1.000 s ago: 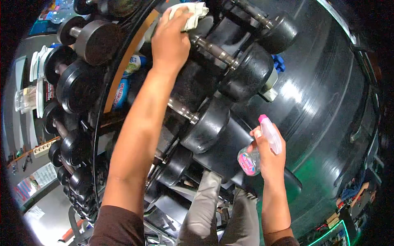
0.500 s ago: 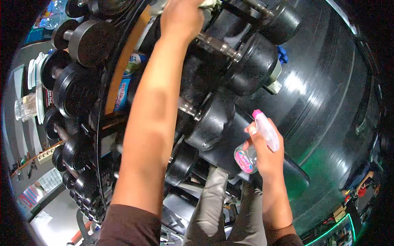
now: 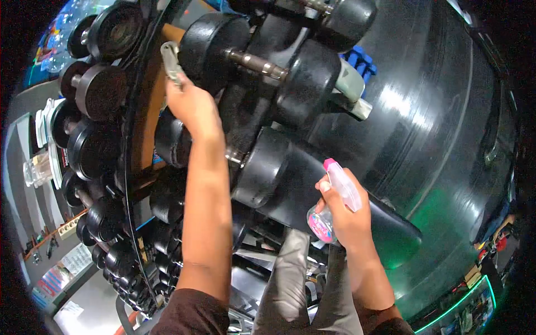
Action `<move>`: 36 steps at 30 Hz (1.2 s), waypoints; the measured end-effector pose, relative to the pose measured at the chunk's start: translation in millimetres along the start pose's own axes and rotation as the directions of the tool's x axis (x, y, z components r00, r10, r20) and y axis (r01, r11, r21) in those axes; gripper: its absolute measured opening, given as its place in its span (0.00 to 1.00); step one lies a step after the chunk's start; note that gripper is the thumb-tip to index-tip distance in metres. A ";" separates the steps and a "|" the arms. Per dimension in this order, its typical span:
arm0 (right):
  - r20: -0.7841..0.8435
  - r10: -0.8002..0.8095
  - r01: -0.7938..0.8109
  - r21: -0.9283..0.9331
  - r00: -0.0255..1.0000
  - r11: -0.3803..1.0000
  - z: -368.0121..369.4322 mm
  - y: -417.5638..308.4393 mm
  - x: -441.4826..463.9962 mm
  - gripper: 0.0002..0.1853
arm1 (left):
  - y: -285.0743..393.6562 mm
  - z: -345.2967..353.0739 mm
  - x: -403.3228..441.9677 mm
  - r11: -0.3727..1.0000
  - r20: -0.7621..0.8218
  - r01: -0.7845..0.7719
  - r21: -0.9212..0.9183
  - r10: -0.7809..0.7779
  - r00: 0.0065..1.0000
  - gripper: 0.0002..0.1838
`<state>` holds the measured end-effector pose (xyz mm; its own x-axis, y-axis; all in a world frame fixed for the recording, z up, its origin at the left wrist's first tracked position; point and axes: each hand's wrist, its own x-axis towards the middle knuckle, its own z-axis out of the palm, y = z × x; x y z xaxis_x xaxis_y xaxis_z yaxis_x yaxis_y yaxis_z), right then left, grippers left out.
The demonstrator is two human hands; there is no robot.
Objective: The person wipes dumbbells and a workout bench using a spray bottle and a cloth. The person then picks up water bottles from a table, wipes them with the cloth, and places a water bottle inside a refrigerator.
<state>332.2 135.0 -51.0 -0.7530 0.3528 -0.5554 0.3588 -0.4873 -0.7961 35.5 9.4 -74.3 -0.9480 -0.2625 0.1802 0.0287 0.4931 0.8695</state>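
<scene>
At the upper left, my left hand (image 3: 192,106) is closed on a pale cloth (image 3: 170,60), which sticks up beyond the fingers. The cloth is beside the far head of a large black dumbbell (image 3: 257,64) on the rack. My right hand (image 3: 347,215) grips a clear spray bottle (image 3: 320,224) with a pink label, its pink nozzle (image 3: 329,163) pointing up and left. The bottle is held above a black padded bench (image 3: 307,178). Another large dumbbell (image 3: 262,167) lies between my forearm and the bench.
A second rack tier with several smaller dumbbells (image 3: 100,92) runs down the left. Blue dumbbells (image 3: 360,62) lie beyond the large ones on the black floor (image 3: 430,111). My legs (image 3: 291,279) are below. A power strip (image 3: 70,226) is at the far left.
My left hand has moved left and down with the cloth, from beyond the large dumbbell's handle to the rack side of its far head. My right hand still holds the bottle, slightly farther left.
</scene>
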 end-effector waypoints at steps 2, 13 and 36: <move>-0.004 -0.017 0.017 0.006 1.000 1.000 -4.9 0.3 0.4 0.08 | -0.4 6.6 15.0 0.999 -0.039 -0.027 -0.026 0.026 0.999 0.16; -0.097 -0.042 0.048 0.059 0.994 0.997 -44.0 -24.2 11.1 0.08 | -13.7 -24.1 -3.2 0.972 0.031 -0.178 -0.152 0.184 0.982 0.19; -0.146 -0.085 0.097 0.077 0.986 0.992 -74.3 -39.6 22.6 0.09 | 85.2 40.3 30.5 0.725 0.134 -0.602 0.336 0.595 0.792 0.13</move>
<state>342.1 221.6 -49.9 -0.6921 0.5056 -0.5152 0.2406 -0.5113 -0.8250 -3.7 76.9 -13.2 -0.7762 0.1965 0.5991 0.4847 0.7936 0.3677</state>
